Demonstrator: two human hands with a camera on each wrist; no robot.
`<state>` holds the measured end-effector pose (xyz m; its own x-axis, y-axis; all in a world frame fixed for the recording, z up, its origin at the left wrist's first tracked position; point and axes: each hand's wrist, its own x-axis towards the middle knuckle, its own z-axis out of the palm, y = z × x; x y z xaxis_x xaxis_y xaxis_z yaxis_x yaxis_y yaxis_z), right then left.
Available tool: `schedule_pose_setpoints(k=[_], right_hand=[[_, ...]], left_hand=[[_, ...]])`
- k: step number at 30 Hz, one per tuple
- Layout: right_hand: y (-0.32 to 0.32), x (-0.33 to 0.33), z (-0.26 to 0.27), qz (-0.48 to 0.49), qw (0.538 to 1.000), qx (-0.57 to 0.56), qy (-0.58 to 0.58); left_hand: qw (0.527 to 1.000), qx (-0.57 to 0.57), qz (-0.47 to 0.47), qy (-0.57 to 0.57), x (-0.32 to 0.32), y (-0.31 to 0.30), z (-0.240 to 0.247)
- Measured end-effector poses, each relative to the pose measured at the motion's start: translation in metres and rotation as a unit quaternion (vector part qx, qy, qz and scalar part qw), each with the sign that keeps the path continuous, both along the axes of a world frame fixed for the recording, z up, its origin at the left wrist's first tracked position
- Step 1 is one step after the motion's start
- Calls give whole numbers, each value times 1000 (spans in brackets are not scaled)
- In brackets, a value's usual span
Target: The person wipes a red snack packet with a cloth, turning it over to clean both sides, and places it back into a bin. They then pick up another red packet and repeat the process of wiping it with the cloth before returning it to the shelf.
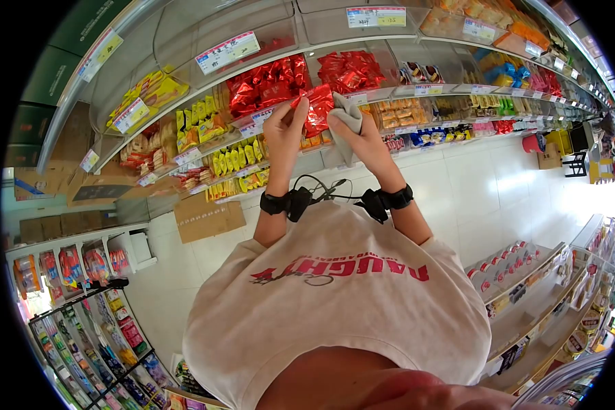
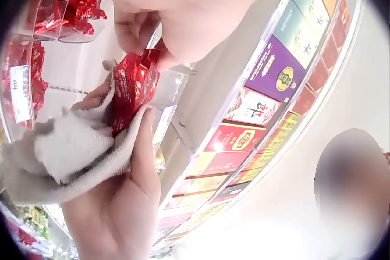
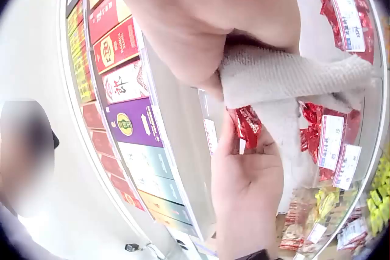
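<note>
My left hand (image 1: pixel 285 133) pinches one end of a shiny red foil snack packet (image 1: pixel 319 113), held up in front of the shelf bins. A light grey cloth (image 1: pixel 348 113) is gripped in my right hand (image 1: pixel 369 143) against the packet's other side. Seen from the left wrist, the cloth (image 2: pixel 73 150) folds around the lower part of the packet (image 2: pixel 134 86), with the right thumb along its edge. In the right wrist view, the cloth (image 3: pixel 292 80) hangs from the right hand and covers much of the packet (image 3: pixel 248 124).
Clear bins with more red packets (image 1: pixel 352 72) sit right behind my hands. Yellow packets (image 1: pixel 201 123) fill bins at the left. Boxed goods (image 2: pixel 274 71) line another shelf. A flattened cardboard box (image 1: pixel 208 217) lies on the floor, and a person (image 2: pixel 353 181) is in the background.
</note>
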<state>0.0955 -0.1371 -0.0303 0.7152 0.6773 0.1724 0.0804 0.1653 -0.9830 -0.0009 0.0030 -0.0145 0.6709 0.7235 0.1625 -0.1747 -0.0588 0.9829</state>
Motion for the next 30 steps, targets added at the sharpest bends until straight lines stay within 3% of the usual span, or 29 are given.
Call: schedule_pose_setpoints(k=[5, 8, 11, 14, 17, 20, 23, 26, 30], right_hand=[[-13, 8, 11, 42, 995, -82, -26], [-18, 6, 27, 36, 995, -84, -39], [-17, 10, 18, -36, 999, 19, -25], [-11, 18, 0, -123, 990, 72, 21], [-10, 14, 0, -83, 987, 62, 124], [-17, 11, -2, -31, 997, -54, 42], [-18, 15, 0, -50, 996, -78, -17], [-24, 15, 10, 14, 998, -53, -35], [-27, 7, 13, 12, 998, 44, 33]], left_hand=[[994, -40, -91, 38, -5, 7, 6], [990, 2, -142, 19, -1, 8, -2], [975, -68, -209, 21, -4, 12, -2], [985, -45, -166, -10, 1, 2, 1], [990, -55, -131, -23, 4, 1, -5], [988, -40, -152, -8, 5, 1, -5], [987, -11, -162, -4, 3, 1, -1], [984, -45, -175, -10, 4, 4, -6], [973, -144, -181, -18, 4, 4, -7]])
